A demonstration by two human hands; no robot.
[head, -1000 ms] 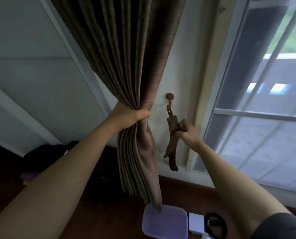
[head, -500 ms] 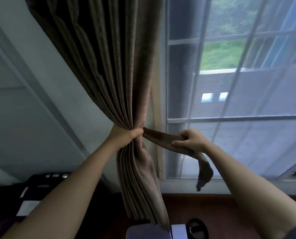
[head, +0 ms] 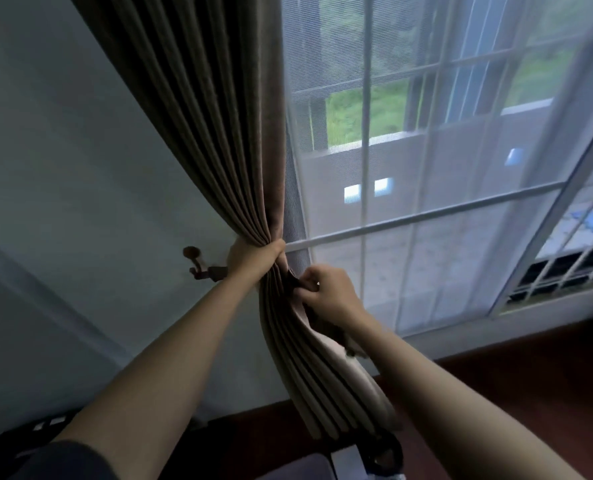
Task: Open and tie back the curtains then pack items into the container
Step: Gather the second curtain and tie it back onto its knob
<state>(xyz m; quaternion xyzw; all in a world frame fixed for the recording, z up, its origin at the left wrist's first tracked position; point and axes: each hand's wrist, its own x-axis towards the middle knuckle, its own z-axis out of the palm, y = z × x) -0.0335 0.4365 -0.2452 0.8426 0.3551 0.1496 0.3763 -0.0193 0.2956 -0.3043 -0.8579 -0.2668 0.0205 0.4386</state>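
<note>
Here the head view shows the brown curtain (head: 219,140), heavy and deeply pleated, gathered beside the window (head: 426,216) with its sheer white netting. The left hand (head: 253,259) has its grip wrapped tight around the bunched folds. Just beside it, the right hand (head: 329,292) pinches a dark fabric tieback (head: 293,277) against the pleats. A round-knobbed brown wall hook (head: 196,261) juts from the pale wall behind the left wrist.
</note>
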